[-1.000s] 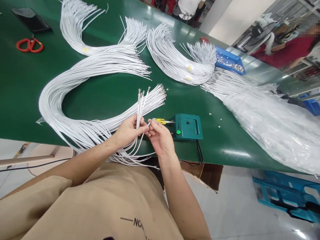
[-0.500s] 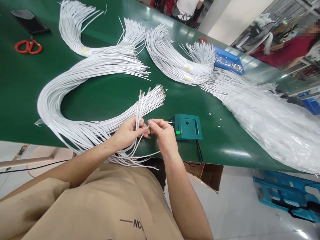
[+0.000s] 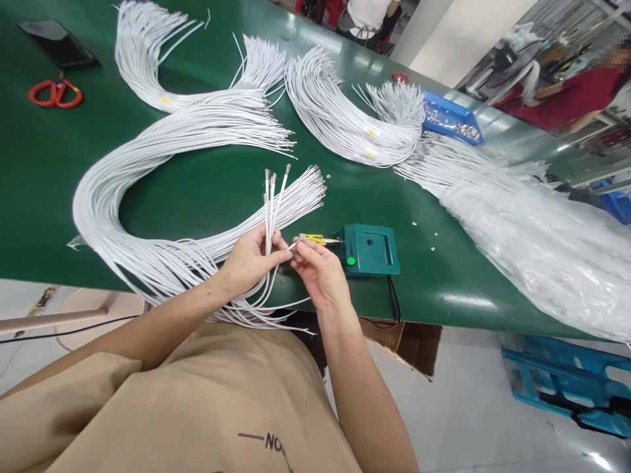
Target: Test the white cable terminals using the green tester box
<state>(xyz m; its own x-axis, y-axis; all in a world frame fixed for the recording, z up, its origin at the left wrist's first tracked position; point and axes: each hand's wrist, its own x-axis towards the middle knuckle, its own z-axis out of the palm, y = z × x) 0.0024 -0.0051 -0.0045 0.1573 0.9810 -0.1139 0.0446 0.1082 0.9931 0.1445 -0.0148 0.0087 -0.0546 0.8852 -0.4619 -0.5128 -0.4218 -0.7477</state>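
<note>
Several white wires [image 3: 269,217] stand up out of my left hand [image 3: 251,259], their frayed or metal-looking tips pointing away from me. Its thumb and fingers are closed round them. Between my two hands runs the end of one more wire, pinched by my right hand [image 3: 318,263] at thumb and forefinger. Just beyond the right fingertips is a yellow-handled tool [image 3: 313,239] at the side of a small green machine [image 3: 371,249] with a bright green button. A large curved bundle of white wires [image 3: 106,184] lies on the table to the left, its near ends by my left hand.
More wire bundles [image 3: 340,125] lie at the back of the green table [image 3: 39,190]. A blue tray [image 3: 451,118] holds small metal parts. Clear plastic [image 3: 542,243] covers wires at right. Red-handled scissors [image 3: 56,94] and a phone [image 3: 58,43] are far left. A person [image 3: 572,98] sits beyond.
The standing wires in my left hand have shifted slightly left. My right hand has turned and dropped a little at the fingertips, so more of the yellow-handled tool shows.
</note>
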